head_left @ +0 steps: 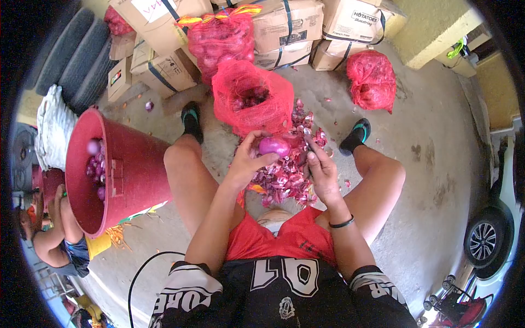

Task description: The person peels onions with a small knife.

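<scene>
A peeled purple onion [274, 146] sits in my left hand [247, 159], with the fingers and thumb closed around its side. My right hand [324, 170] grips a small knife [308, 136], its short blade pointing away from me; most of the handle is hidden by the fingers. Knife and onion are a little apart. Below both hands lies a heap of red onion skins [284, 177]. Just beyond them stands an open red mesh sack [227, 104] with unpeeled onions [251, 97] inside.
At my left, a large red tub [136, 169] holds peeled onions [97, 167]. Full mesh sacks [221, 46] [372, 82] and cardboard boxes [290, 24] stand ahead. Another person [57, 235] sits far left near carrot peelings [116, 238]. A car wheel [483, 240] is at right.
</scene>
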Demonstrator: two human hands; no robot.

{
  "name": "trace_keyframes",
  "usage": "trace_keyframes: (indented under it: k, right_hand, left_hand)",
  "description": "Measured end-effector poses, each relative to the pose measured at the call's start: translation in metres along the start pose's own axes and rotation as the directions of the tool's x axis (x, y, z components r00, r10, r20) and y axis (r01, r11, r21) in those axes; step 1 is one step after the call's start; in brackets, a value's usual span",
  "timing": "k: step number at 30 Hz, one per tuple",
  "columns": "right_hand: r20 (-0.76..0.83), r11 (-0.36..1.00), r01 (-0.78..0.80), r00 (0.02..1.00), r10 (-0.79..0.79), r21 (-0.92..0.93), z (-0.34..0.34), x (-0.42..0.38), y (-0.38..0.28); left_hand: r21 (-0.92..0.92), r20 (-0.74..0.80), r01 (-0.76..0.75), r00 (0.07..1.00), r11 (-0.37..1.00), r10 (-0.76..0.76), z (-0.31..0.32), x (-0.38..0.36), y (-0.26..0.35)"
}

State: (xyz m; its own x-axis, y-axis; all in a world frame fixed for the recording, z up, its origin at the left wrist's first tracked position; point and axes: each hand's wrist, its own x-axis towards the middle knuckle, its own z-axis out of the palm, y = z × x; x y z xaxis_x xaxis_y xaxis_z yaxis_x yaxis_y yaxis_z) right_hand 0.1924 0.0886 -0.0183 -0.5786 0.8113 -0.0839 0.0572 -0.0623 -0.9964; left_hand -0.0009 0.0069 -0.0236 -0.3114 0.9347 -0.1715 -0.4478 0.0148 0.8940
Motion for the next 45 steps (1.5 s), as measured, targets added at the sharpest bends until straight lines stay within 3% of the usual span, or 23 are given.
trace_keyframes:
  k: [3, 6, 7, 8, 10, 11, 14, 17, 20, 23, 29, 35, 38, 45]
  right_hand:
    - [-0.102, 0.981, -0.039, 0.993, 0.059, 0.192, -0.003, 0.003, -0.008]
    - [-0.101, 0.989, -0.077, 0.991, 0.090, 0.126, -0.013, 0.007, -0.003]
    - [-0.064, 0.977, -0.171, 0.984, 0.164, -0.128, -0.019, 0.008, 0.007]
    - [-0.042, 0.963, -0.051, 0.998, 0.041, -0.265, -0.015, 0.008, 0.010]
    - [0.053, 0.838, 0.186, 0.981, -0.185, -0.513, -0.003, 0.005, 0.015]
    - [0.071, 0.879, 0.117, 0.993, -0.094, -0.463, 0.001, 0.003, 0.009]
    - [0.084, 0.901, 0.162, 0.987, -0.140, -0.401, 0.012, 0.002, -0.005]
    - [0.023, 0.887, 0.266, 0.960, -0.278, -0.378, 0.025, 0.001, -0.016]
    - [0.083, 0.792, 0.421, 0.898, -0.431, -0.443, 0.023, 0.006, -0.013]
    - [0.170, 0.819, 0.253, 0.967, -0.192, -0.515, 0.015, 0.005, -0.020]
    - [0.082, 0.765, 0.444, 0.883, -0.463, -0.467, 0.029, 0.008, -0.011]
    - [0.110, 0.792, 0.368, 0.925, -0.363, -0.488, 0.023, 0.007, -0.015]
    - [0.040, 0.827, 0.381, 0.915, -0.402, -0.414, 0.021, 0.009, -0.014]
    - [-0.102, 0.968, 0.184, 0.974, -0.203, -0.173, 0.013, 0.007, -0.002]
  left_hand:
    - [-0.249, 0.049, 0.102, 0.995, 0.963, -0.092, -0.008, 0.001, -0.002]
    - [-0.493, 0.065, 0.139, 0.990, 0.859, -0.123, -0.007, -0.001, 0.001]
    - [-0.523, 0.046, 0.133, 0.991, 0.842, -0.128, -0.003, -0.002, 0.002]
    - [-0.554, 0.029, 0.128, 0.990, 0.822, -0.135, -0.001, -0.003, 0.002]
    - [-0.507, 0.030, 0.109, 0.994, 0.855, -0.109, -0.004, 0.002, -0.010]
    - [-0.485, 0.028, 0.096, 0.995, 0.869, -0.094, -0.005, 0.003, -0.012]
    - [-0.427, -0.010, 0.072, 0.996, 0.901, -0.084, -0.006, 0.002, -0.017]
    - [-0.408, -0.013, 0.074, 0.996, 0.910, -0.087, -0.003, 0.005, -0.018]
    - [-0.419, -0.023, 0.068, 0.996, 0.906, -0.086, 0.000, 0.007, -0.019]
    - [-0.435, -0.022, 0.055, 0.997, 0.899, -0.071, -0.001, 0.006, -0.020]
    - [-0.398, -0.049, 0.057, 0.995, 0.916, -0.083, 0.004, 0.005, -0.021]
    - [-0.369, -0.051, 0.067, 0.994, 0.927, -0.092, 0.004, 0.005, -0.021]
    - [-0.379, -0.041, 0.073, 0.995, 0.922, -0.096, 0.003, 0.004, -0.019]
    - [-0.370, 0.030, 0.051, 0.999, 0.928, -0.043, 0.000, 0.006, -0.011]
